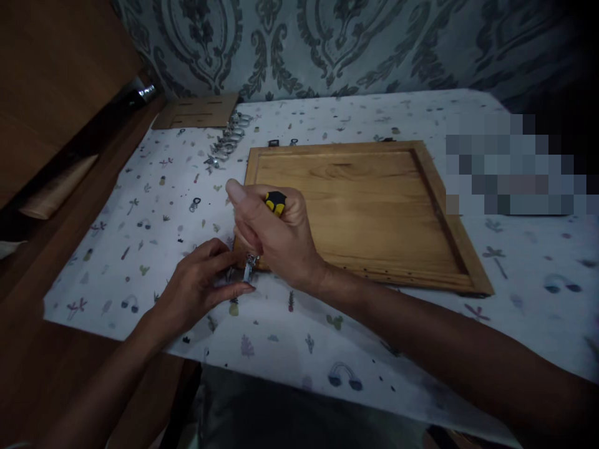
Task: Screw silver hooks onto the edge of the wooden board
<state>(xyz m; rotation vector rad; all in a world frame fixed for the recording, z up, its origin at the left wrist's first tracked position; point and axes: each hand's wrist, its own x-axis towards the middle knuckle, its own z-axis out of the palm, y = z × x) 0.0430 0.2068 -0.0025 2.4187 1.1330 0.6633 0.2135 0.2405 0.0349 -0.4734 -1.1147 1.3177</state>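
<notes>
- Clearly, the left hand (201, 274) has its thumb and forefinger parted just enough to take in a metal hinge (249, 269), thumb at its near end, forefinger by its far one, the other fingers curled in.
- The hinge sits at the near left corner of a framed wooden panel (350, 212), its shiny, narrow arm jutting past the edge toward me and lying at a slant.
- Just above it, the right hand (281, 234) is closed in a full fist around a screwdriver handle (275, 202), thumb pointing up and away; only the faceted black-and-yellow butt shows, and the hand hides where the tip meets the hinge.
- The panel lies flat, honey-brown and rectangular, with a raised border around a recessed middle; the grain swirls near the far side, and small dark spots run along the near rail.
- Beneath everything spreads a white tablecloth (140, 206), smooth and printed with palms, pineapples, sunglasses and leaves.
- To the left rises dark brown wooden furniture (60, 75), flat-faced and dim.
- Past the panel's far left corner, more hinges (229, 140) lie in a slanting row, silvery and close together.
- Next to the row, a flat brown cardboard sheet (196, 111) with slots cut in it reaches toward the wall.
- Farthest off, grey-blue wallpaper (299, 43) carries big scrolling damask figures.
</notes>
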